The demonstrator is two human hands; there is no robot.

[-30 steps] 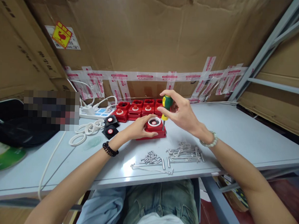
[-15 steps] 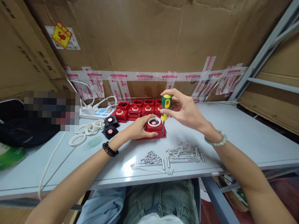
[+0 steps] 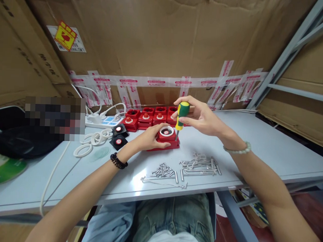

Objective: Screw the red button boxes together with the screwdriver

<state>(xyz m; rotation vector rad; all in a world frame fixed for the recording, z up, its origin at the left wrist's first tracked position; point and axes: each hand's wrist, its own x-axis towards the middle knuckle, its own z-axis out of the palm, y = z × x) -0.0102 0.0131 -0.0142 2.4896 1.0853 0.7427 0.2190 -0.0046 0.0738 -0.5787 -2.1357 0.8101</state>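
A red box-shaped housing (image 3: 167,139) with a white ring (image 3: 166,131) round its dark round top lies on the table. My left hand (image 3: 153,138) grips the housing from the left, thumb along its front side. Between the fingers and thumb of my right hand (image 3: 197,115) is a green and yellow screwdriver (image 3: 183,113). Its shaft points down, leaning slightly, and the tip meets the housing's right corner; whether a screw is under it cannot be made out. Nearer to me lie a pile of small screws (image 3: 163,170) and a heap of metal rods with white cords (image 3: 199,165).
Several similar red units (image 3: 146,118) stand in a row behind. To the left are white rings (image 3: 83,150), black square parts (image 3: 118,142), clear discs (image 3: 100,153) and a power strip (image 3: 102,121) with cables. A cardboard wall (image 3: 164,40) closes off the back.
The screwdriver's handle has turned in my right hand and tips a little further right; its tip stays at the same corner. My left hand and the housing have not moved.
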